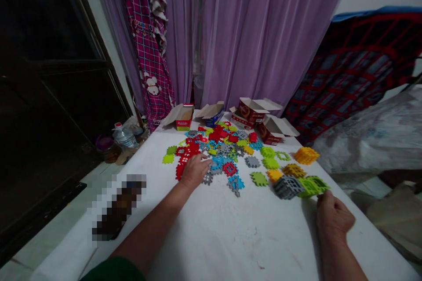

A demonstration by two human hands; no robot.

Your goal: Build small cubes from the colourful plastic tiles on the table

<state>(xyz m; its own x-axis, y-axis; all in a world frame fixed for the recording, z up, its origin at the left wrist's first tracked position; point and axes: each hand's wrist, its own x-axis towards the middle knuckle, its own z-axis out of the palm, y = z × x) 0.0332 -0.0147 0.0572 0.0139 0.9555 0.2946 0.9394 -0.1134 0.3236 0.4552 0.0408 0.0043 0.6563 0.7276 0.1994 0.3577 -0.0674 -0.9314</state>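
Observation:
Over the near left side of a pile of toothed plastic building tiles, my left hand [196,171] reaches with its fingers stretched out. Red tiles [191,147] lie beside it and blue tiles [217,162] are close to its fingertips. My right hand [334,216] is closed in a fist at the right side of the table, its knuckles by the end of a row of lime-green tiles [313,185]. Whatever its fingers may hold is hidden. A stack of grey tiles [287,187] stands against the green ones.
Opened cardboard boxes, including a red-yellow box [184,125], a blue box [215,119] and a dark red box [270,136], line the back. Yellow tiles [306,155] are stacked at right. A pixelated dark object [120,208] lies at left on the white table [244,237].

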